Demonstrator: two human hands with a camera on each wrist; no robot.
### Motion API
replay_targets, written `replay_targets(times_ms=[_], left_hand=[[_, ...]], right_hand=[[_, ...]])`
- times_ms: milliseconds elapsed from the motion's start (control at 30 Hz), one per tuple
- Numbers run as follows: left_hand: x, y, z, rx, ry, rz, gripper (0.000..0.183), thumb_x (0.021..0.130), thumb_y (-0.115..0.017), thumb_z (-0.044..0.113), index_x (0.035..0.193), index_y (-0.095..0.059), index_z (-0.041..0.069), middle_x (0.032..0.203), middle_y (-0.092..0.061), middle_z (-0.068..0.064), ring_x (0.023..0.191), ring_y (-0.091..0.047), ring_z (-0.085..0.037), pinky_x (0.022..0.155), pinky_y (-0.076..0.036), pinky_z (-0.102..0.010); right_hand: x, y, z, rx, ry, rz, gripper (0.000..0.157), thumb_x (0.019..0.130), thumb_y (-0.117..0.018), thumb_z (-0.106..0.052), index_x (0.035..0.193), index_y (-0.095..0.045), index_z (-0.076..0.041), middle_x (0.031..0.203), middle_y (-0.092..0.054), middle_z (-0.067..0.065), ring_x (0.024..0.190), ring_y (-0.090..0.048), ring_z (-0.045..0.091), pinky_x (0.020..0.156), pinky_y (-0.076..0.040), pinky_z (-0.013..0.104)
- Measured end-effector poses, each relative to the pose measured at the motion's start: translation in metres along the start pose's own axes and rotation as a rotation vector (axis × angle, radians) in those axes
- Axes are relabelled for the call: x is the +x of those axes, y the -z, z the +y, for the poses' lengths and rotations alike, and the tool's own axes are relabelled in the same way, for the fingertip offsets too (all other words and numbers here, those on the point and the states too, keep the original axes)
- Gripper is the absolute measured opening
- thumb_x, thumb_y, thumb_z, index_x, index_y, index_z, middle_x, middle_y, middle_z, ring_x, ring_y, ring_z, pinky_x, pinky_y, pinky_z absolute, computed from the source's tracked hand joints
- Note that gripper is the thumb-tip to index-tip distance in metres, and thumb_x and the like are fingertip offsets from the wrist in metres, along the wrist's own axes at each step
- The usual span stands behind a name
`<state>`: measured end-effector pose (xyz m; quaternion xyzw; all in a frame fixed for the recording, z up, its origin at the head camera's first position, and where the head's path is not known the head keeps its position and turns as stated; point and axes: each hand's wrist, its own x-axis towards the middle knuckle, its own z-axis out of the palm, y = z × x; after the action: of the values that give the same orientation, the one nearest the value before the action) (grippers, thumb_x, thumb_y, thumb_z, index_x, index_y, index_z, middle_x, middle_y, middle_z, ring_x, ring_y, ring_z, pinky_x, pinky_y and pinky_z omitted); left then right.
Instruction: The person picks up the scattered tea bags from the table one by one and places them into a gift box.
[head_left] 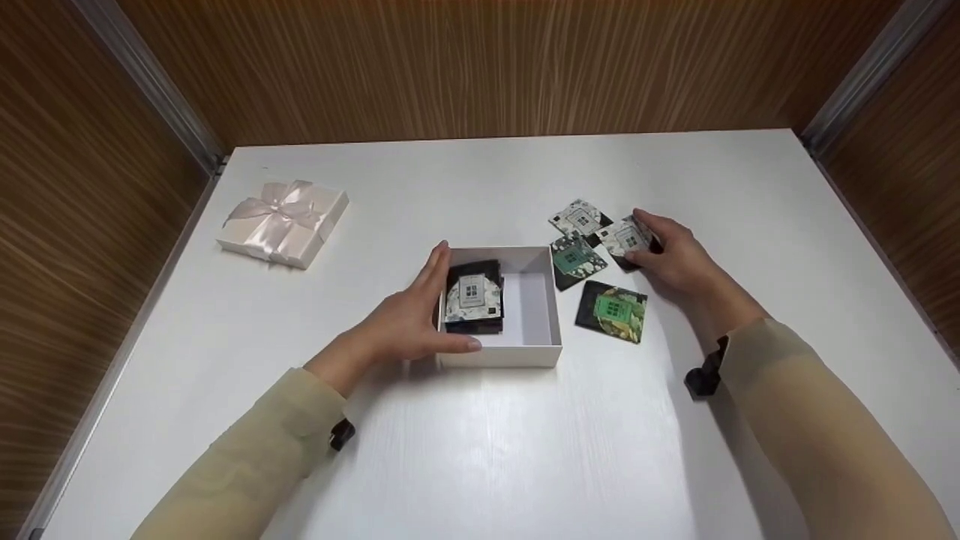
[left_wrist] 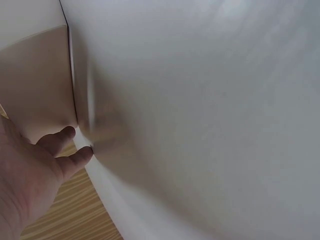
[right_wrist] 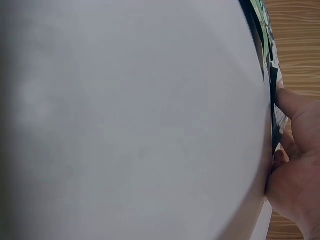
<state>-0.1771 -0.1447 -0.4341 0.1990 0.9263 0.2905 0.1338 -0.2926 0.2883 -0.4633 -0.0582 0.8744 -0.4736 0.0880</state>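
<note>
My left hand rests against the left side of an open white box, its fingers straight along the side wall and its thumb over the front rim. Inside the box, on the left, lies a stack of flat dark packets, the top one with a white floral print. My right hand pinches a black-and-white patterned packet by its right side, with the thumb near its lower edge. In the right wrist view the hand grips it from the side, and the packet shows edge-on.
Beside the box lie another black-and-white packet, a teal-labelled packet and a green-labelled packet. A pale pink gift box with a satin bow sits at the table's far left. Wood-grain panels border the white table.
</note>
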Motion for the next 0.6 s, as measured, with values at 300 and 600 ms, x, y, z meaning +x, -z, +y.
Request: replay_targets(times_ms=[300,600], left_hand=[[0.0020,-0.0001,-0.0002,0.015,-0.004,-0.004,0.143,0.075,-0.075,0.084,0.165,0.025,0.035,0.172,0.025,0.018,0.114,-0.067,-0.037,0.103,-0.051,-0.054],[0.0014,-0.0003,-0.0002,0.025,0.000,-0.003,0.145,0.073,-0.072,0.089,0.165,0.026,0.035,0.171,0.026,0.020,0.109,-0.067,-0.036,0.102,-0.052,-0.054]], right_hand=[[0.0002,0.0038,0.0011,-0.133,0.051,-0.018,0.073,0.105,-0.068,-0.009,0.168,-0.031,-0.009,0.166,-0.026,0.032,0.155,-0.021,0.048,0.125,-0.022,0.057],[0.0012,0.0062,0.0022,-0.173,0.106,-0.038,0.068,0.106,-0.066,-0.008,0.165,-0.034,-0.002,0.159,-0.032,0.036,0.148,-0.030,0.049,0.122,-0.025,0.060]])
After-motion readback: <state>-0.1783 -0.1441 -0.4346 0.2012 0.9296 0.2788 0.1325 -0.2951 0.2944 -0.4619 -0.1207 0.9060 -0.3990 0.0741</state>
